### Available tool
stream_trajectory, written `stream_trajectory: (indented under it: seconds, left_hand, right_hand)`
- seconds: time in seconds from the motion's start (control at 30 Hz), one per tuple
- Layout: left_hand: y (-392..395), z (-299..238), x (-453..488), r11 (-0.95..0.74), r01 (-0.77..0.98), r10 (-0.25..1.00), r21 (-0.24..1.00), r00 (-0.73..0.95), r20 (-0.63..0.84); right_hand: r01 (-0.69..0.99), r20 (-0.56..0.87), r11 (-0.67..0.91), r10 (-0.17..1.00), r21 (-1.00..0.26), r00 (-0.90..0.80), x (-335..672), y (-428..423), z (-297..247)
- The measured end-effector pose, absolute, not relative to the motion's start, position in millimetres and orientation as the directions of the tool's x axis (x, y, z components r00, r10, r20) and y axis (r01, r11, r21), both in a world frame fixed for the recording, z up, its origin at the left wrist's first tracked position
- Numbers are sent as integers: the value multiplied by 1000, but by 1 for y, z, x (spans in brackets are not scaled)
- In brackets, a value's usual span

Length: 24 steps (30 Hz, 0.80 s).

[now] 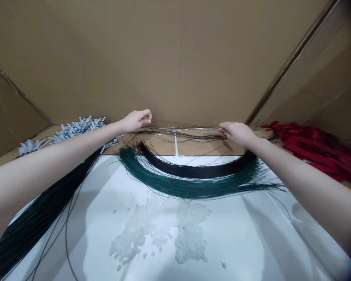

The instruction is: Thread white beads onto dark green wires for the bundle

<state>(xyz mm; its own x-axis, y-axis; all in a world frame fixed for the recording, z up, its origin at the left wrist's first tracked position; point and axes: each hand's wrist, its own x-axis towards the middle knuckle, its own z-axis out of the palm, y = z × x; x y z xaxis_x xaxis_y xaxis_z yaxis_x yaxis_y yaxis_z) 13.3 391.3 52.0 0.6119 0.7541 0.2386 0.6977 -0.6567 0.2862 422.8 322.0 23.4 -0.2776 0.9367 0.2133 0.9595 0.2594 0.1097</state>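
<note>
Dark stems with pale beaded tips point(51, 207) slant over the left edge of the white surface point(228, 242). Left hand point(137, 120) has its fingers point(146, 114) curled closed; whether they grip a strand I cannot tell. Thin brown wires point(193, 136) stretch beyond the far edge, where green wires point(190, 188) and black wires point(193, 171) curve. Right hand point(236, 132) pinches the brown wires, near red ribbons point(318, 148) past the far right corner.

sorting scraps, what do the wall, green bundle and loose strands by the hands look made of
Wall: matte brown cardboard, by its color and flat, creased panels.
Green bundle: perhaps plastic-coated wire; fine, dull strands lying in a curve.
Loose strands: possibly wire, coating unclear; thin, one glinting.
</note>
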Motion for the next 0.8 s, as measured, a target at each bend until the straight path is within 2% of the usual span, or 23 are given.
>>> stream_trajectory:
  seconds: [0.17,0.33,0.47,0.6,0.73,0.8]
  left_hand:
    - [397,55,-5,-646,749,762,145,622,181]
    - [401,59,-20,-610,792,786,5,604,132]
    - [398,68,-33,-558,826,815,-78,563,138]
    - [396,80,-52,-499,846,851,-187,519,81]
    - [396,90,-76,-455,876,879,-160,471,77]
    - [395,95,-88,-448,891,886,-77,454,97]
  right_hand:
    - [971,226,119,960,206,-166,457,324,37]
    - [963,189,44,977,266,-97,478,325,38]
    - [958,159,3,986,285,-50,486,326,31]
    - [961,155,-45,988,272,3,488,326,29]
    - [966,157,-101,985,239,64,492,326,30]
    - [967,160,-131,982,217,98,495,327,30]
